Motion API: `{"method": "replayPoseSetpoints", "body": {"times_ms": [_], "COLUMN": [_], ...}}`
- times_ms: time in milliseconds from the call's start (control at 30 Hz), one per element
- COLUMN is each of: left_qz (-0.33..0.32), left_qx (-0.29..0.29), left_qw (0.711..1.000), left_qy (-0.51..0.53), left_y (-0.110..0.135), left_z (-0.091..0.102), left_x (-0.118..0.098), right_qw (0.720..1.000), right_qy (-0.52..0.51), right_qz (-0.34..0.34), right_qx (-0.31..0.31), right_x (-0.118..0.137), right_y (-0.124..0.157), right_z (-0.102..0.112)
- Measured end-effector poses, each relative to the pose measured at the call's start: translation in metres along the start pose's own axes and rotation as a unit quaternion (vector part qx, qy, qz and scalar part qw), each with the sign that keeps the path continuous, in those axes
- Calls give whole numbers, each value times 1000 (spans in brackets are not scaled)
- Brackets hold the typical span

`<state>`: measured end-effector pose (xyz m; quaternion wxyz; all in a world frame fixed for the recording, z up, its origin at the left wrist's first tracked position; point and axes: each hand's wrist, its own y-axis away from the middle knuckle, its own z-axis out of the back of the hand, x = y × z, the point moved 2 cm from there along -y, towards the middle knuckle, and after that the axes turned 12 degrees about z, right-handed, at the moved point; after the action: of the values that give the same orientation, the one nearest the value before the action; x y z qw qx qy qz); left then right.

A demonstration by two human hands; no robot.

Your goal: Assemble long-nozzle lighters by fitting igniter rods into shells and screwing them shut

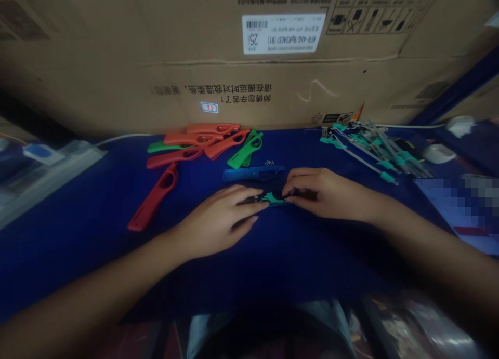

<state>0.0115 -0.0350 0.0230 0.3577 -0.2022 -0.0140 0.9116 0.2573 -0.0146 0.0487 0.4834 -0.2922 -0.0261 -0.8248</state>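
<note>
A small green-and-dark part [273, 197] lay between the two sets of fingertips, its long axis running sideways from one hand to the other. The left hand [222, 218] was at its left end and the right hand [323, 193] at its right, neither clearly nearer. The right thumb and forefinger were pinched together on the right end. The left fore and middle fingers reached over the left end, slightly apart, with the thumb lower and closer to the body; whether they gripped the part or only steadied it, I could not tell.

Just beyond the fingertips, a blue handle shell [249, 174] lay nearly parallel to the part, its right end close to the right fingers. Farther past the left fingers lay orange shells [187, 139] and green shells [241, 156]; well beyond the right fingers was a pile of metal tubes [384, 150].
</note>
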Motion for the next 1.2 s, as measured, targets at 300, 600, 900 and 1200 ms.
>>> {"method": "replayPoseSetpoints", "body": {"times_ms": [300,600,900,1200], "left_qz": [30,25,47,90], "left_qx": [-72,-38,-17,5], "left_qw": [997,998,997,995], "left_qy": [15,-50,-66,45], "left_y": [-4,-5,-4,-4], "left_z": [16,27,27,24], "left_x": [1,3,13,15], "right_qw": [985,976,977,985], "right_qy": [134,171,167,136], "right_qz": [107,132,133,107], "right_qx": [-8,20,26,-22], "right_x": [6,9,8,5], "right_y": [1,0,1,-2], "right_z": [-4,-13,-15,-16]}}
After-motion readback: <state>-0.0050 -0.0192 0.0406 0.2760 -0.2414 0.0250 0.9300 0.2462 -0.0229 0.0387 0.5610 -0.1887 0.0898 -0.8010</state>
